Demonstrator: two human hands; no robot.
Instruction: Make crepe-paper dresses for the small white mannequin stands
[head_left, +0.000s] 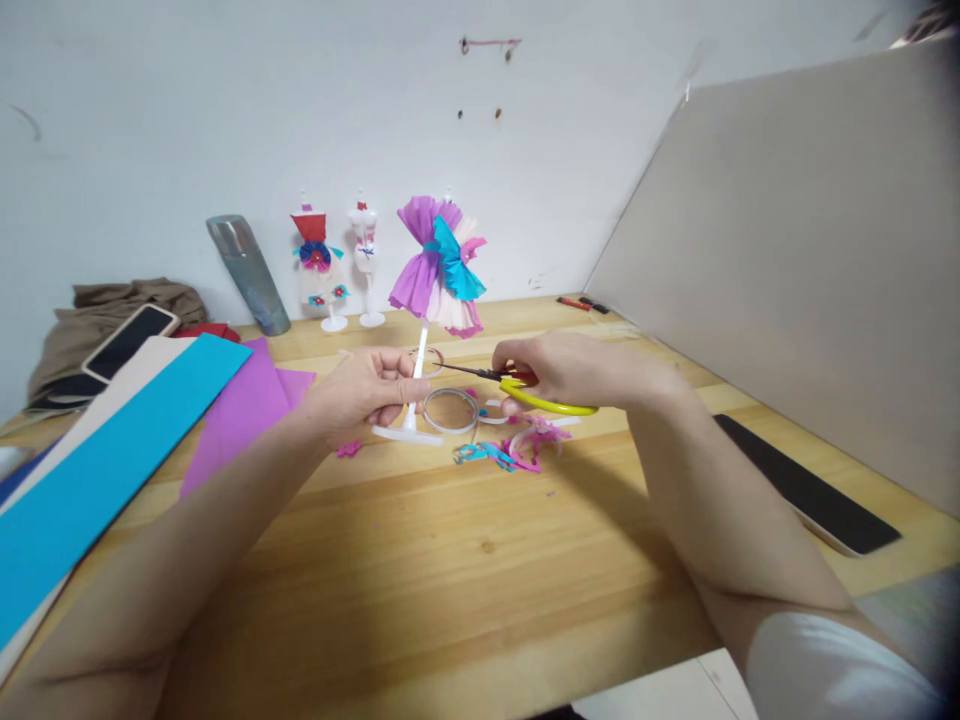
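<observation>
We hold a small loop of clear tape (427, 358) pinched in the fingers of our left hand (366, 390), just in front of the white stand (411, 405) of the purple and blue paper dress (441, 264). Our right hand (570, 372) is closed through the yellow handles of the scissors (525, 388), whose thin dark blades point left and reach the loop. To cut cleanly, we judge it best to keep the strip taut between the pinching fingers, bring it deep between the blades and close them in one stroke, clear of our fingertips.

The tape roll (450, 410) lies flat on the worktop (480, 540), a glossy transparent ring just beside the stand's base. Curly pink and blue paper scraps (510, 450) lie near it. The worktop is pale, smooth wood with visible grain. To the left lie flat matte sheets, a blue sheet (97, 470) overlapping a purple sheet (240, 410). The dress looks finely pleated, like crepe paper.
</observation>
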